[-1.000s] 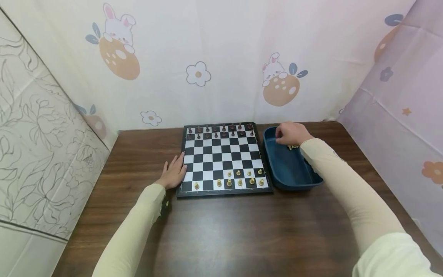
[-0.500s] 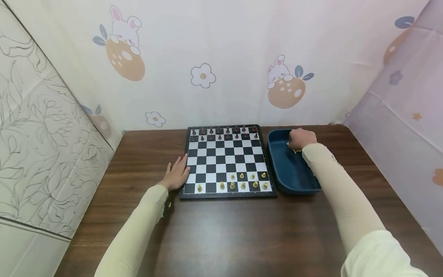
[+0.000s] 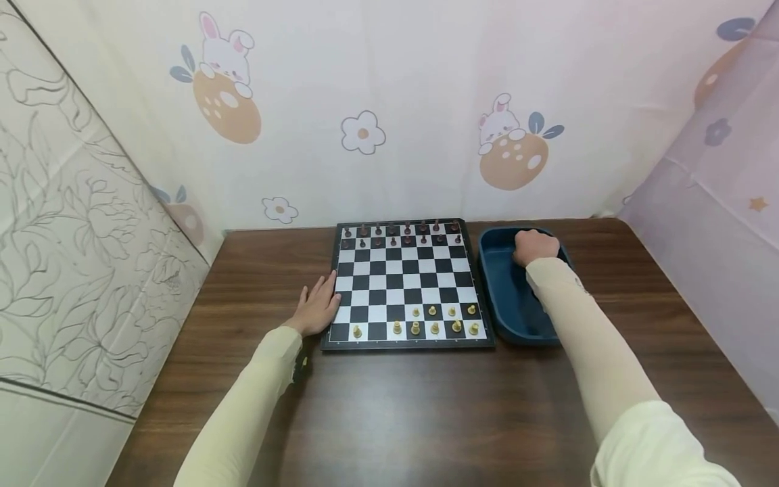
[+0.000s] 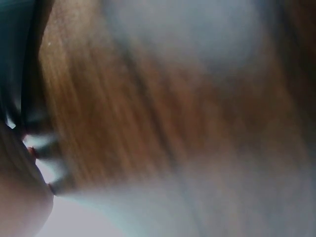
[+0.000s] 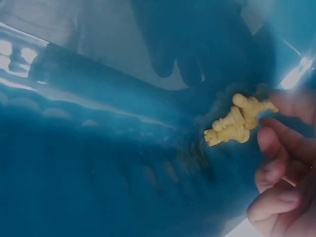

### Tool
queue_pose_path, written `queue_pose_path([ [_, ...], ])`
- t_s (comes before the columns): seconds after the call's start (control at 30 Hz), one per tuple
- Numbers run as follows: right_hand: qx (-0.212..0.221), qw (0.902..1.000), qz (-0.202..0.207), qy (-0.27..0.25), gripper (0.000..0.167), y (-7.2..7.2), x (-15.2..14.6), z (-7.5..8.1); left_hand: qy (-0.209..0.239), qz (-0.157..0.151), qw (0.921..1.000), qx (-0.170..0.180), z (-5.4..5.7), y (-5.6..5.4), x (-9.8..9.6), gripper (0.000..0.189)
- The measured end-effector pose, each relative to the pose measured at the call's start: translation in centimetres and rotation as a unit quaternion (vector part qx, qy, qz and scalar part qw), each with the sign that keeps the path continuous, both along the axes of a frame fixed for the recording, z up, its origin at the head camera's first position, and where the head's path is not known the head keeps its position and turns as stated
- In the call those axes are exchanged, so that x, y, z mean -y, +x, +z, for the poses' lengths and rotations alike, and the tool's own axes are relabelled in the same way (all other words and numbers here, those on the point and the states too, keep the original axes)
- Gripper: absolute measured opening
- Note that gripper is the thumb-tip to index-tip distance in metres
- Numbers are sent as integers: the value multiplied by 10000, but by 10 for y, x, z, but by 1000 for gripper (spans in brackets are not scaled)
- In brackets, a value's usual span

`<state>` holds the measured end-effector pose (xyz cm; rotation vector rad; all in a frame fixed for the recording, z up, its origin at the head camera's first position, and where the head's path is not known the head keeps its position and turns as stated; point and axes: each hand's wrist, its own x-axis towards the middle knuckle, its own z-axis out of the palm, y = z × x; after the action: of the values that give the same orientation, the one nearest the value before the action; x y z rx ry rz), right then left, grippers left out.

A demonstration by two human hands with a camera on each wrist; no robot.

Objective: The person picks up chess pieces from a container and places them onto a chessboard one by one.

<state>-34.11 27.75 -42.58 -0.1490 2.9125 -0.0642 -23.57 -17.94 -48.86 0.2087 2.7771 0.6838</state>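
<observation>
A chessboard [image 3: 395, 279] lies on the table, with dark pieces [image 3: 399, 235] along its far two rows and yellow pieces [image 3: 435, 327] at the near right. My left hand [image 3: 315, 308] rests against the board's left edge with fingers spread. Part of that hand [image 4: 22, 192] shows blurred in the left wrist view. Inside the blue bin, my right hand [image 3: 533, 246] reaches down near the far end. The right wrist view shows its fingers curled, thumb and finger pinching the end of a yellow chess piece [image 5: 253, 107]. More yellow pieces [image 5: 229, 131] lie against it.
The blue bin [image 3: 502, 318] stands close beside the board's right edge. Behind the wooden table [image 3: 389, 412] hangs a patterned curtain [image 3: 426, 122]. A panel with flower drawings [image 3: 79, 223] borders the left side.
My right hand has lowered into the bin toward the yellow pieces. My left hand stays at the board's edge. The head view has shifted slightly.
</observation>
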Motion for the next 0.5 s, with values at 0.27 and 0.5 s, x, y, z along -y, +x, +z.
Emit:
queue_pose_path([
  [0.27, -46, 10000, -20, -67, 24, 2, -6, -4, -44, 35, 10000, 55, 2, -1, -2, 62],
  [0.5, -45, 9997, -58, -218, 26, 0, -10, -8, -93, 34, 9999, 75, 3, 1, -2, 62],
])
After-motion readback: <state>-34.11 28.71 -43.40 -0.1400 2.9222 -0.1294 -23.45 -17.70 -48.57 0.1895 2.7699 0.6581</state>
